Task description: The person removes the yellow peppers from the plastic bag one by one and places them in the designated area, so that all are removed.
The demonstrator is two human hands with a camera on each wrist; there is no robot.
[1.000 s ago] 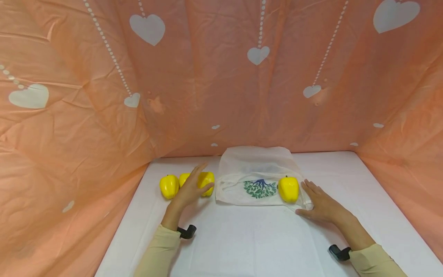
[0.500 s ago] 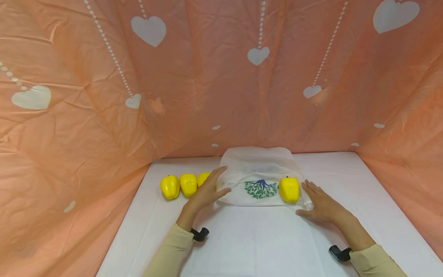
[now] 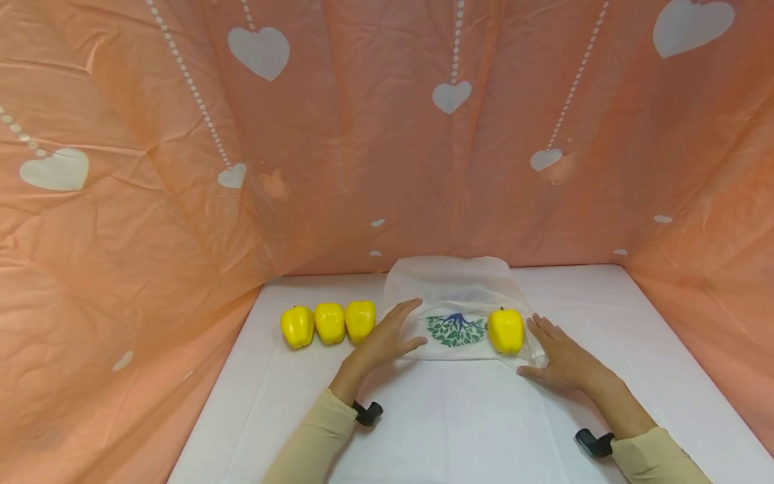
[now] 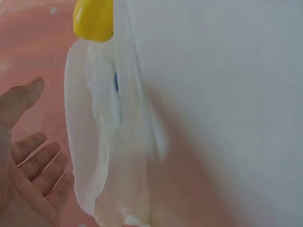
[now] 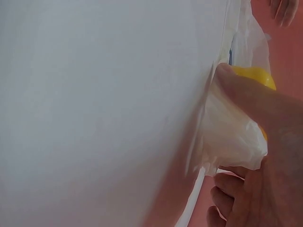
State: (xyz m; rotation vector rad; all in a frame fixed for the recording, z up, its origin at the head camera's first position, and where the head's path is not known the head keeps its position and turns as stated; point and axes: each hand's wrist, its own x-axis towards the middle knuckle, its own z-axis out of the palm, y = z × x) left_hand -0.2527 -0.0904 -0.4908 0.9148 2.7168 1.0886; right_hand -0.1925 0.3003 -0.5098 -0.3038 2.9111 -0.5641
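I see three glossy yellow bell peppers [image 3: 330, 323] on the white-covered bench [image 3: 450, 423], a fourth pepper [image 3: 505, 331] (just by the right hand [image 3: 564, 359]) on one thin white tree-printed bag [image 3: 447, 277], the left hand [image 3: 387, 339] near its left end, both hands' fingers outstretched.

The white-topped table [image 3: 459, 417] carries three yellow bell peppers [image 3: 329, 323] in a row and, just beside them, a printed white bag [image 3: 450, 279].

Yellow pepper [image 4: 93, 21] partly beyond the left wrist view's top edge
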